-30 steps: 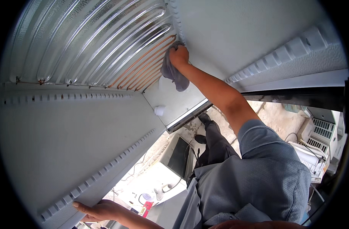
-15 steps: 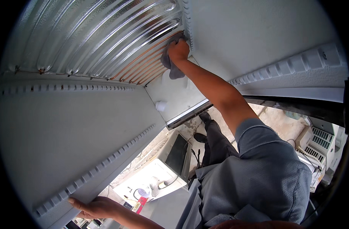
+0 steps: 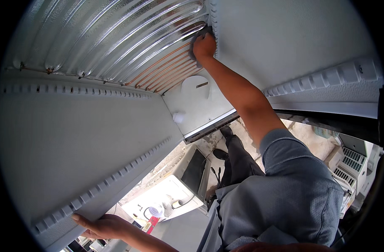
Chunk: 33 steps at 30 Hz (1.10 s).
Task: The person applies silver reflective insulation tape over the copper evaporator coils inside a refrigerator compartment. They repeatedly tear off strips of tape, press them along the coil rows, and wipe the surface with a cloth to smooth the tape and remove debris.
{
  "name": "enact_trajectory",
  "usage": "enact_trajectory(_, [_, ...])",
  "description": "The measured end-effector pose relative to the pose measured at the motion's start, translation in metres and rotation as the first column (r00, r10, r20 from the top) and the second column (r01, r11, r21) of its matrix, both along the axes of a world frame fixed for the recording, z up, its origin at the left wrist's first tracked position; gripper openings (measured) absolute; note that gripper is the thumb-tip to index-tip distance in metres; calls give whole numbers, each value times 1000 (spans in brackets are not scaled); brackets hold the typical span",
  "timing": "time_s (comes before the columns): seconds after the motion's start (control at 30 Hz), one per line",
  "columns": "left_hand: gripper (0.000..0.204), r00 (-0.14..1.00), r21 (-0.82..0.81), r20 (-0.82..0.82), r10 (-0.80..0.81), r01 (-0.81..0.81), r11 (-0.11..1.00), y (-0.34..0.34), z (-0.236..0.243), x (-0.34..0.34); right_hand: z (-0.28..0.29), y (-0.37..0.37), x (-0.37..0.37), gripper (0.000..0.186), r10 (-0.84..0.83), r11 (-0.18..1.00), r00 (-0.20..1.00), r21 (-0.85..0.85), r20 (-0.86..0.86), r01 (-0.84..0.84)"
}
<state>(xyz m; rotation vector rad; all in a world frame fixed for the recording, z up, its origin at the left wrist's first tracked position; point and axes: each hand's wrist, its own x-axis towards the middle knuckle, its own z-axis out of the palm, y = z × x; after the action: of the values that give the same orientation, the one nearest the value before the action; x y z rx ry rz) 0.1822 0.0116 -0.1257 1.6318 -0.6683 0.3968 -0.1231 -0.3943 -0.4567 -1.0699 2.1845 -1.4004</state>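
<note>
My right hand (image 3: 204, 45) is closed on a dark grey cloth (image 3: 195, 40) and presses it into the far right corner of a white fridge cabinet's ribbed back wall. Beside the cloth, thin copper tubes (image 3: 162, 69) run under the shiny silver ribbed foil (image 3: 116, 40). At the lower left, my left hand (image 3: 106, 227) grips the front edge of the cabinet's left side wall (image 3: 74, 147), its thumb on the inner face. The fingers beyond that edge are partly hidden.
Notched shelf rails (image 3: 104, 185) line the side walls. A small white cup-like fitting (image 3: 178, 117) sits at the cabinet's end panel. Outside stand a white appliance (image 3: 167, 195) with a tape roll (image 3: 155, 210) and a red-labelled item (image 3: 151, 224) on it, and vented units (image 3: 353, 161) at right.
My right hand has slid the cloth up and slightly right along the corner, uncovering the round shape on the end panel. My left hand stays at the edge.
</note>
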Motion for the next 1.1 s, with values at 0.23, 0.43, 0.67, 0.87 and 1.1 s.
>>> enact_trajectory(0.23, [84,999,-20,34,-29,30,999,-6,-1,1,14,-9,-11,28,-61,985,981,-150,185,90])
enact_trajectory(0.43, [75,1000,-34,-14,14,-15,999,-7,-1,-10,44,1,1,28,-98,964,995,-251,-20,90])
enact_trajectory(0.67, [65,1000,-84,-8,1,-1,996,-12,-1,-19,43,-4,38,25,-38,997,989,-78,-142,27])
enact_trajectory(0.87, [67,997,-122,-76,27,-36,992,-11,-2,-19,57,18,98,25,160,985,982,-44,-104,-165])
enact_trajectory(1.1, [65,994,-120,-72,-79,70,990,-8,-2,-16,76,43,213,25,477,876,864,16,-161,-481])
